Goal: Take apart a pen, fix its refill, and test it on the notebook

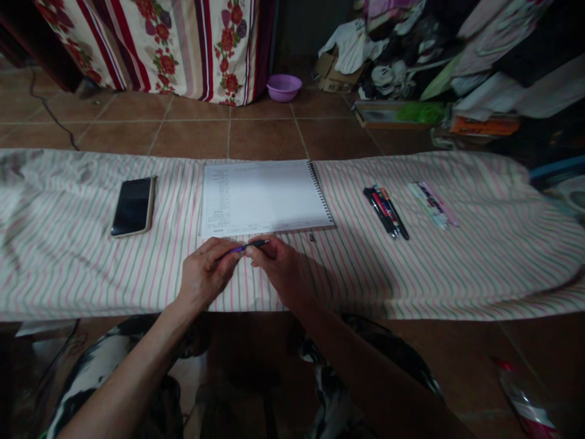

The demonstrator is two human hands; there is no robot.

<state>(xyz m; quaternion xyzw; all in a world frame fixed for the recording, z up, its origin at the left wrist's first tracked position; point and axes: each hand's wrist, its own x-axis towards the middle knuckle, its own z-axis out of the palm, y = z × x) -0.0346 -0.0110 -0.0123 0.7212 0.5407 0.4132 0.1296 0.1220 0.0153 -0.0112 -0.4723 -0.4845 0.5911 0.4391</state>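
A purple pen with a dark front end (250, 246) lies level between my two hands, just in front of the notebook. My left hand (206, 266) is closed on its purple barrel. The fingers of my right hand (277, 263) pinch the dark end, whose tip points right. Beyond my hands a spiral notebook (274, 198) lies open on a white page with printed lines and text along its left and near edges. A small dark object (312, 237), too small to name, rests on the cloth by the notebook's near right corner.
A striped cloth (347, 286) covers the long surface. On it are a phone (132, 206) at left, several pens (386, 212) and a row of pale slim items (432, 206) at right. Behind, a purple basin (284, 89) stands on the tiled floor. A bottle (525, 399) lies at lower right.
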